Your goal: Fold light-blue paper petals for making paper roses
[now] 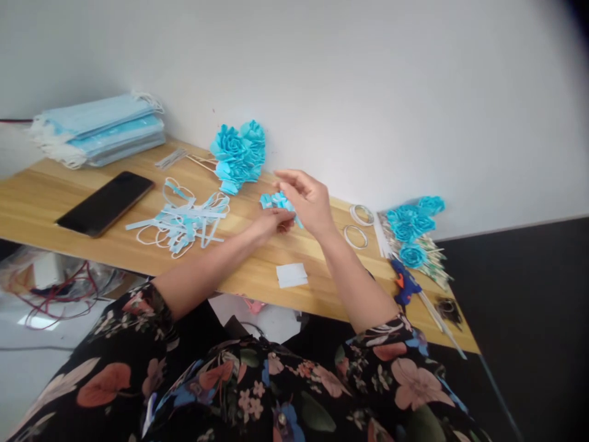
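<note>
My left hand (275, 221) is low over the middle of the table, its fingers closed round the lower end of a small light-blue folded piece of mask-like material (280, 199). My right hand (307, 201) is just to its right, fingers curled and thumb pressed against the same blue material. The fingers hide part of it, and a narrow blue end shows between the hands. Behind them, a bunch of blue artificial roses (237, 153) leans near the wall. A small white rectangular sheet (291, 275) lies in front of my hands.
At left are a stack of blue face masks (105, 132), a black phone (105, 202) and cut strips with ear loops (184, 218). Right of my hands lie wire or tape rings (356, 236), more blue roses (409, 224), a blue glue gun (405, 282) and white sticks (432, 313).
</note>
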`<state>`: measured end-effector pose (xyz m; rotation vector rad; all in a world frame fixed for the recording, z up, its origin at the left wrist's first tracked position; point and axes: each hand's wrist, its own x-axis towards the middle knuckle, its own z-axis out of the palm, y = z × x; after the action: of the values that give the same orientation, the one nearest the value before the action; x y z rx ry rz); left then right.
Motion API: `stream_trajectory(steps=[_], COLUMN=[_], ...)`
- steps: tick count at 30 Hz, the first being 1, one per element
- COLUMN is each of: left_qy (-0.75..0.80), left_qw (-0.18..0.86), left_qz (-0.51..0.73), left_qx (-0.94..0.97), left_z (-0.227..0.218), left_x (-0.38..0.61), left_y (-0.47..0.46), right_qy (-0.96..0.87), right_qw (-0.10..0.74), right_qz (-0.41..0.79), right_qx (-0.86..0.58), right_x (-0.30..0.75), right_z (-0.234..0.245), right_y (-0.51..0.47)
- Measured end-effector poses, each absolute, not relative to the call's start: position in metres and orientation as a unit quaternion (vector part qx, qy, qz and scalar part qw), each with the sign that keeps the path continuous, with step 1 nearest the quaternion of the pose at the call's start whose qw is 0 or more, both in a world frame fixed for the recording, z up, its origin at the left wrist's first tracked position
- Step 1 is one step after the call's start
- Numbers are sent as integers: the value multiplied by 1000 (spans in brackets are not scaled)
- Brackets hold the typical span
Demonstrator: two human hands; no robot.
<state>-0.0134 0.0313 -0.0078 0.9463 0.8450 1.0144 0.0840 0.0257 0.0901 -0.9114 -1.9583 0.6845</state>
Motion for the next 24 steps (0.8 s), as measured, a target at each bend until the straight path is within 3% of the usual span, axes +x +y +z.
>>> stream_trajectory(steps=[3, 7, 15, 24], left_qy=[353, 339, 340, 335], left_qw=[729, 754, 770, 745], left_qz=[460, 452, 439, 470], left_qx=[364, 335, 315, 335], left_z=[-4, 4, 8, -3], left_x=[-14, -15, -16, -14], left_y=[28, 23, 23, 24], right_qy=[-796, -845, -890, -872], right_qw=[441, 381, 326, 385], right_qz=[154, 33, 10, -2], right_qx=[-385, -373, -318, -301], right_x=[133, 178, 184, 180], right_z=[82, 59, 27, 13], right_y=[29, 29, 25, 29])
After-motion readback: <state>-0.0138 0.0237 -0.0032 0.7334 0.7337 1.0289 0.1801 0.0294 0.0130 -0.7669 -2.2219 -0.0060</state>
